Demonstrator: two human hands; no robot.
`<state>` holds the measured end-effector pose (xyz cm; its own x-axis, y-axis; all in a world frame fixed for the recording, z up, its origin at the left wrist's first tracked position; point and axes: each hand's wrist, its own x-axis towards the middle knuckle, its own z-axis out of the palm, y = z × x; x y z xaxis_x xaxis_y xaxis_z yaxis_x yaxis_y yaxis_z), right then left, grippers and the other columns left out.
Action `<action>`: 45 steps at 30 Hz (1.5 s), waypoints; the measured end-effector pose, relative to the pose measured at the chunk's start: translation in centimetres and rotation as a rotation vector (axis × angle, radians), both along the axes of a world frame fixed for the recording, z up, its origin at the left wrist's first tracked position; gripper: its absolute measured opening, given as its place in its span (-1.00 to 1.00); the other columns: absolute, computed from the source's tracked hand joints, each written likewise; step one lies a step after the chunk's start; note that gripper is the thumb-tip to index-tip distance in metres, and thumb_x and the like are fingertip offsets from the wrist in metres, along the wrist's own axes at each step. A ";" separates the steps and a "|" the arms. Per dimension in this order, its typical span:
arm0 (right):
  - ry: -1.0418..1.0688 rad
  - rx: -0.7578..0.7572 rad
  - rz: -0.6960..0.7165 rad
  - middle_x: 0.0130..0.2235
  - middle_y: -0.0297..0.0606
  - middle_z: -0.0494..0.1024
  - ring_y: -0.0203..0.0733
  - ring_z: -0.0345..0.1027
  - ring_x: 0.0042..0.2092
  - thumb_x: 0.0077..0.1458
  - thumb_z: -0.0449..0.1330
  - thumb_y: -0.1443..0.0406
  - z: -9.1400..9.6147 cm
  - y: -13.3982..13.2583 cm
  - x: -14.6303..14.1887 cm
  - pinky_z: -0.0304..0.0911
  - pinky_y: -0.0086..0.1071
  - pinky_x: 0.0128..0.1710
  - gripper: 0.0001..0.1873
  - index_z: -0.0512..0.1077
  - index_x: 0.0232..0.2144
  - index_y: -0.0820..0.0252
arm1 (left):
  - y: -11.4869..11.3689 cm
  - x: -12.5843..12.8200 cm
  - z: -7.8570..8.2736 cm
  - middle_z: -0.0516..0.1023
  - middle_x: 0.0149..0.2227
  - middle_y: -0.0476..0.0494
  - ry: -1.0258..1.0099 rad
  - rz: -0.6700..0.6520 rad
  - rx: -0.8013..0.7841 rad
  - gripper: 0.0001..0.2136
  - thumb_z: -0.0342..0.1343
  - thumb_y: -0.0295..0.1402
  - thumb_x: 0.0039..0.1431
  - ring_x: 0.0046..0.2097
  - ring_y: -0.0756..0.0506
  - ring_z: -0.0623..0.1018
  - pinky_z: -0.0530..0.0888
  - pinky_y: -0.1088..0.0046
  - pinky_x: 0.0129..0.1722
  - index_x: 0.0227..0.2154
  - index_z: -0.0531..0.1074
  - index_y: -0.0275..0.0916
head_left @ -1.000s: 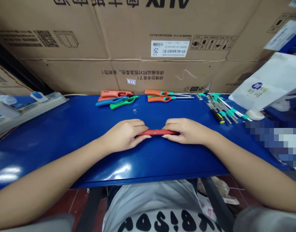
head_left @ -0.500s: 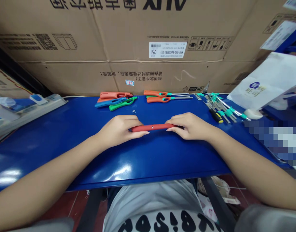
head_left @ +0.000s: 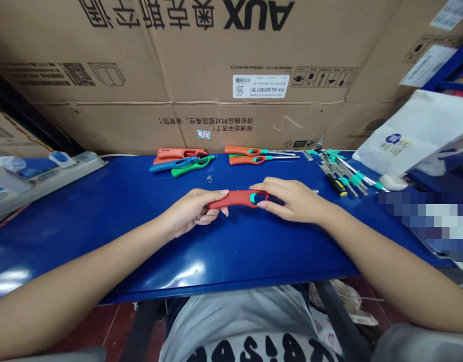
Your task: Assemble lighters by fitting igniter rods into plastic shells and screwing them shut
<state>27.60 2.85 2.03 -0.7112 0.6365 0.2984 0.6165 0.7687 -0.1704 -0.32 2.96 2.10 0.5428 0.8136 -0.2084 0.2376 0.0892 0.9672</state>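
Both my hands hold a red stick lighter [head_left: 235, 199] with a teal trigger just above the blue table [head_left: 103, 211]. My left hand [head_left: 191, 210] pinches the lighter's left end between thumb and fingers. My right hand [head_left: 292, 199] grips its right end near the teal trigger, covering that part of the body. A thin metal tip [head_left: 314, 191] shows past my right hand's knuckles.
At the table's back lie several coloured lighter bodies [head_left: 182, 160], two orange lighters with metal tubes [head_left: 257, 155] and a pile of metal tubes and a screwdriver [head_left: 342, 173]. A white bag [head_left: 412, 136] stands right, a power strip [head_left: 46, 173] left, cardboard boxes [head_left: 216, 75] behind.
The lighter has been turned in my hands, so its side with the teal trigger now shows. My left hand has opened from a full cover to a pinch at the end.
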 end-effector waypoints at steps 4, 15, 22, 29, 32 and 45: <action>-0.088 0.017 -0.001 -0.05 -0.10 0.58 -0.12 0.49 -0.22 0.36 0.08 -0.01 -0.2 -0.8 -0.7 0.27 -0.35 -0.32 -0.42 0.33 0.26 0.19 | 0.4 0.2 -0.5 0.01 -0.71 0.09 -0.045 -0.160 -0.136 -0.50 -0.12 -0.03 0.38 -0.68 0.06 0.02 -0.02 0.51 -0.75 -0.55 0.42 -0.25; -0.116 -0.077 0.078 -0.06 -0.16 0.60 -0.13 0.51 -0.17 0.36 0.09 0.11 0.0 -1.6 -1.4 0.23 -0.37 -0.31 -0.56 0.41 0.18 0.14 | -1.7 -0.2 -0.5 0.65 -0.07 -0.19 0.442 -0.267 0.972 -0.63 0.01 -0.09 0.42 -0.11 -0.14 0.64 0.50 0.39 -0.08 0.05 0.52 -0.22; -0.154 -0.131 0.143 -0.05 -0.12 0.62 -0.14 0.51 -0.18 0.43 -0.02 0.17 0.0 -2.2 -2.1 0.25 -0.33 -0.26 -0.60 0.42 0.15 0.20 | -1.7 -0.1 -0.7 0.68 -0.21 -0.14 0.501 -0.374 1.039 -0.65 -0.05 -0.14 0.47 -0.27 -0.10 0.65 0.49 0.44 -0.27 0.01 0.53 -0.23; -0.160 -0.128 0.076 -0.10 -0.18 0.63 -0.12 0.51 -0.20 0.40 0.04 0.12 0.2 -1.9 -2.0 0.20 -0.34 -0.29 -0.65 0.47 0.02 0.19 | -0.4 -0.9 -0.4 0.66 -0.20 -0.16 0.515 -0.416 1.063 -0.63 -0.08 -0.11 0.47 -0.25 -0.11 0.64 0.45 0.45 -0.25 -0.03 0.53 -0.24; -0.209 -0.109 -0.005 -0.24 -0.19 0.63 -0.14 0.48 -0.30 0.35 0.10 0.13 0.7 -1.6 -1.5 0.09 -0.33 -0.37 -0.71 0.49 -0.21 0.22 | 0.4 -1.6 -0.1 0.65 -0.21 -0.16 0.506 -0.415 1.036 -0.63 -0.06 -0.10 0.46 -0.23 -0.11 0.63 0.44 0.45 -0.22 -0.04 0.53 -0.24; -0.317 -0.059 -0.032 -0.34 -0.24 0.62 -0.17 0.44 -0.37 0.40 0.04 0.04 0.0 -1.7 -2.0 -0.07 -0.32 -0.42 -0.59 0.47 -0.33 0.19 | -1.1 -0.9 0.1 0.61 -0.12 -0.13 0.649 -0.415 1.085 -0.70 -0.01 -0.21 0.43 -0.22 -0.09 0.60 0.41 0.45 -0.29 0.07 0.44 -0.21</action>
<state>25.58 1.16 2.02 -0.7424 0.6694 0.0268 0.6694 0.7428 -0.0094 -1.19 1.84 2.23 0.8386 0.5307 0.1228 0.5022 -0.8406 0.2030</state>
